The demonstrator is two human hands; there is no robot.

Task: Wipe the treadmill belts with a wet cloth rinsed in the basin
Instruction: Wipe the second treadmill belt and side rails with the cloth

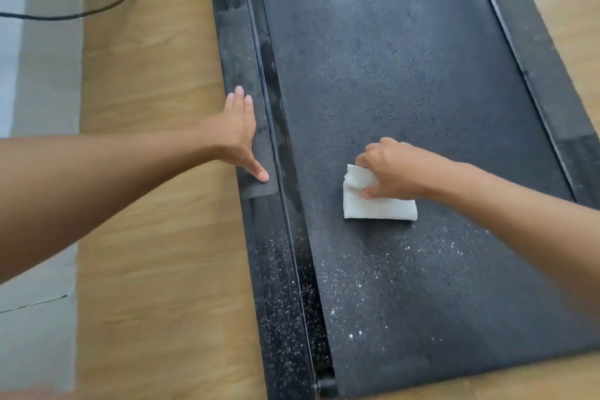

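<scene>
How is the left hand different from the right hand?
The left hand lies flat with straight fingers; the right hand is curled. The left hand holds nothing; the right hand grips a white cloth. The left hand rests on the side rail; the right hand is on the belt. Both are bare.

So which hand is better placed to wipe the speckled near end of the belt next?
Right. The right hand grips the white cloth on the belt, close to the specks; the left hand rests flat on the side rail.

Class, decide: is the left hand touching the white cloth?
Apart. The head view shows the left hand flat on the side rail, bare belt between it and the cloth, which the right hand grips.
</scene>
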